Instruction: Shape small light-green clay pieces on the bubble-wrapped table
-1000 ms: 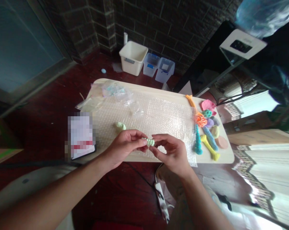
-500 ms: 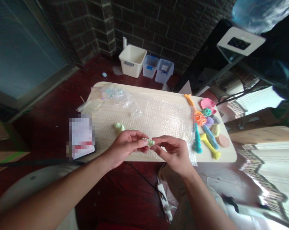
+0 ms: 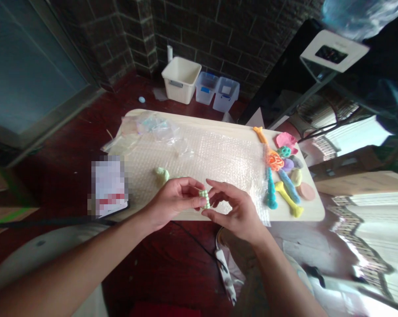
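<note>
Over the near edge of the table, my left hand (image 3: 172, 200) pinches a small pale-green bumpy clay piece (image 3: 204, 199) between thumb and fingers. The piece stands upright, with rows of little beads on its surface. My right hand (image 3: 240, 209) is just right of it, thumb and fingers spread around it; whether a fingertip touches it I cannot tell. Behind my left hand, a pale-green clay lump (image 3: 161, 175) rests on bubble wrap (image 3: 219, 152), partly hidden by that hand.
Several coloured clay shapes lie at the table's right end, among them a yellow bone-like piece (image 3: 289, 199), a teal twisted stick (image 3: 270, 189) and an orange piece (image 3: 274, 161). Clear plastic bags (image 3: 159, 132) cover the back left. Bins (image 3: 182, 81) stand beyond; a power strip (image 3: 225, 275) is below.
The green bumpy piece has turned from lying sideways to upright in my left hand. My right fingers have opened away from it. The view has shifted slightly.
</note>
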A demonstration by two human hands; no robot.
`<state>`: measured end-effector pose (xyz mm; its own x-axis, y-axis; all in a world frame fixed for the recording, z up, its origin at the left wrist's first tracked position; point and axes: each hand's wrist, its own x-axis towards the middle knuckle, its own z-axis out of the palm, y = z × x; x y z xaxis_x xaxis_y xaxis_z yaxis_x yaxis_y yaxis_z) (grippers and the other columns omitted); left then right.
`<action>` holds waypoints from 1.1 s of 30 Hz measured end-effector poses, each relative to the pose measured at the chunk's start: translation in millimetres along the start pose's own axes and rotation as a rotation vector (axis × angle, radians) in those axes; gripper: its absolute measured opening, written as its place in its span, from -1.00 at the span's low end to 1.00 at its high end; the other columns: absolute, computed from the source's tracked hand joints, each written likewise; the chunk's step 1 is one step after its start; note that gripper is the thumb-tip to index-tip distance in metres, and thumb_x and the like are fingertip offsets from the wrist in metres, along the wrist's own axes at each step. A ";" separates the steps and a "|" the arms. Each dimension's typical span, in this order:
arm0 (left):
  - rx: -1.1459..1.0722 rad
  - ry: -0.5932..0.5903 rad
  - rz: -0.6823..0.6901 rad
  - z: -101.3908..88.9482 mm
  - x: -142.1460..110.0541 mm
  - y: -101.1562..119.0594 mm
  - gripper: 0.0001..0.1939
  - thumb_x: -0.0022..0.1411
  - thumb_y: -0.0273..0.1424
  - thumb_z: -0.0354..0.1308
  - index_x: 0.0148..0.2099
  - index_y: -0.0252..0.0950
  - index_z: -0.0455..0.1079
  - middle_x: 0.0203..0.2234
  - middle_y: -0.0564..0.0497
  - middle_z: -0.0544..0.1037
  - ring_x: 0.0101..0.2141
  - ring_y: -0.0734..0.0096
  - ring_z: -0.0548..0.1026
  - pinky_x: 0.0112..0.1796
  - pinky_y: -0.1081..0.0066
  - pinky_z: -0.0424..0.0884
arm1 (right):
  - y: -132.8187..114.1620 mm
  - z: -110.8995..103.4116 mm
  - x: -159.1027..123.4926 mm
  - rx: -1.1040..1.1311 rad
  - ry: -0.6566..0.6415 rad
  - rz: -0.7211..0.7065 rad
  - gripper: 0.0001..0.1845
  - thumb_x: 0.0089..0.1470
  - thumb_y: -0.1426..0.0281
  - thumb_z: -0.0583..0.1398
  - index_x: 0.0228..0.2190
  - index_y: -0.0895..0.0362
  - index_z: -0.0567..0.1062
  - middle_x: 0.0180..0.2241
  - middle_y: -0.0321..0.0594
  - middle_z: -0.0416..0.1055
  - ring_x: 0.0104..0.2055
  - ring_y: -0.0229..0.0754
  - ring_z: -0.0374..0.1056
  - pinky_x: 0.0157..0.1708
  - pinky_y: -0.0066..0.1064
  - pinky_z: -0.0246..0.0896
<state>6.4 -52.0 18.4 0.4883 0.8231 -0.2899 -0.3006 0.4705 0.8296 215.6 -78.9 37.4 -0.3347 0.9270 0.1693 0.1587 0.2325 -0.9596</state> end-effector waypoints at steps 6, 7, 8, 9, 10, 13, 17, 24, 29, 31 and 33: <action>-0.003 -0.045 -0.021 2.1 -4.3 4.0 -0.58 0.09 -0.45 0.53 -0.03 -0.35 0.50 -0.32 0.00 0.68 -0.30 0.45 0.62 -0.22 0.47 0.50 | -3.4 -3.6 1.3 -0.083 -0.085 0.018 -0.56 0.05 0.50 0.41 0.00 0.09 0.57 -0.31 -0.25 0.50 -0.33 -0.22 0.42 -0.29 -0.33 0.42; -0.021 -0.045 -0.033 2.7 -4.6 4.5 -0.57 0.10 -0.44 0.52 -0.01 -0.35 0.50 -0.31 -0.01 0.68 -0.29 0.43 0.63 -0.21 0.45 0.52 | -3.0 -2.6 0.9 -0.057 -0.075 0.036 -0.56 0.04 0.51 0.40 -0.02 0.10 0.55 -0.31 -0.26 0.49 -0.34 -0.22 0.42 -0.32 -0.34 0.41; -0.042 -0.046 -0.046 3.2 -4.9 4.9 -0.56 0.11 -0.44 0.51 0.00 -0.36 0.49 -0.30 -0.03 0.69 -0.28 0.39 0.64 -0.20 0.41 0.54 | -2.6 -1.3 0.3 -0.034 -0.066 0.054 -0.56 0.04 0.51 0.40 -0.02 0.10 0.53 -0.32 -0.27 0.49 -0.35 -0.23 0.41 -0.33 -0.35 0.40; -0.060 -0.050 -0.057 3.7 -5.1 5.2 -0.57 0.12 -0.43 0.51 0.01 -0.37 0.48 -0.28 -0.06 0.70 -0.26 0.34 0.65 -0.18 0.36 0.56 | -2.1 -0.1 -0.3 -0.018 -0.058 0.068 -0.55 0.04 0.52 0.40 -0.02 0.10 0.51 -0.33 -0.28 0.49 -0.36 -0.23 0.41 -0.34 -0.36 0.39; -0.073 -0.056 -0.065 4.2 -5.4 5.4 -0.58 0.12 -0.43 0.50 0.00 -0.38 0.48 -0.26 -0.09 0.70 -0.24 0.29 0.66 -0.17 0.31 0.57 | -1.7 1.1 -0.8 -0.008 -0.054 0.079 -0.55 0.04 0.53 0.39 -0.02 0.10 0.50 -0.33 -0.29 0.49 -0.36 -0.24 0.41 -0.34 -0.37 0.38; -0.087 -0.067 -0.061 5.1 -6.2 5.7 -0.61 0.12 -0.46 0.50 -0.03 -0.40 0.50 -0.21 -0.14 0.71 -0.20 0.23 0.68 -0.14 0.27 0.59 | -1.3 3.1 -2.2 0.015 -0.058 0.089 -0.56 0.04 0.54 0.39 -0.03 0.09 0.49 -0.32 -0.29 0.48 -0.35 -0.24 0.40 -0.33 -0.37 0.38; -0.084 -0.046 -0.046 4.9 -6.5 4.9 -0.65 0.10 -0.47 0.50 -0.07 -0.40 0.53 -0.27 -0.08 0.70 -0.26 0.34 0.66 -0.21 0.40 0.56 | -1.8 3.0 -3.3 0.054 -0.057 0.093 -0.52 0.04 0.54 0.41 0.00 0.07 0.50 -0.30 -0.29 0.47 -0.34 -0.26 0.40 -0.33 -0.39 0.40; -0.098 -0.048 -0.047 3.9 -5.1 3.5 -0.66 0.08 -0.45 0.52 -0.09 -0.38 0.56 -0.28 -0.06 0.70 -0.29 0.37 0.65 -0.22 0.39 0.55 | -1.4 5.6 -3.4 0.155 -0.031 0.104 -0.55 0.06 0.53 0.42 -0.01 0.06 0.55 -0.36 -0.32 0.50 -0.39 -0.29 0.42 -0.35 -0.41 0.42; -0.118 -0.067 -0.090 4.0 -6.8 6.2 -0.76 0.14 -0.38 0.47 -0.16 -0.39 0.61 -0.29 -0.09 0.70 -0.29 0.33 0.65 -0.21 0.38 0.56 | -1.0 6.9 -3.3 0.157 -0.003 0.094 -0.55 0.03 0.54 0.44 -0.03 0.06 0.58 -0.37 -0.32 0.50 -0.39 -0.28 0.42 -0.34 -0.41 0.43; -0.114 -0.052 -0.105 4.3 -7.5 6.6 -0.75 0.12 -0.38 0.49 -0.17 -0.40 0.63 -0.31 -0.09 0.70 -0.29 0.33 0.65 -0.21 0.38 0.56 | -1.2 6.8 -3.5 0.171 0.004 0.096 -0.55 0.03 0.53 0.45 -0.03 0.06 0.58 -0.38 -0.32 0.51 -0.39 -0.28 0.43 -0.34 -0.41 0.44; -0.116 -0.031 -0.109 4.3 -7.8 6.0 -0.75 0.08 -0.38 0.51 -0.19 -0.39 0.63 -0.32 -0.07 0.69 -0.31 0.34 0.64 -0.23 0.39 0.56 | -1.4 6.7 -3.7 0.182 0.006 0.100 -0.55 0.03 0.53 0.46 -0.03 0.06 0.59 -0.38 -0.32 0.51 -0.39 -0.28 0.43 -0.34 -0.41 0.44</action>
<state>4.3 -57.0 27.7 0.5480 0.7556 -0.3587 -0.3362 0.5917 0.7327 210.3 -84.6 36.6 -0.3196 0.9448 0.0723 0.0205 0.0831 -0.9963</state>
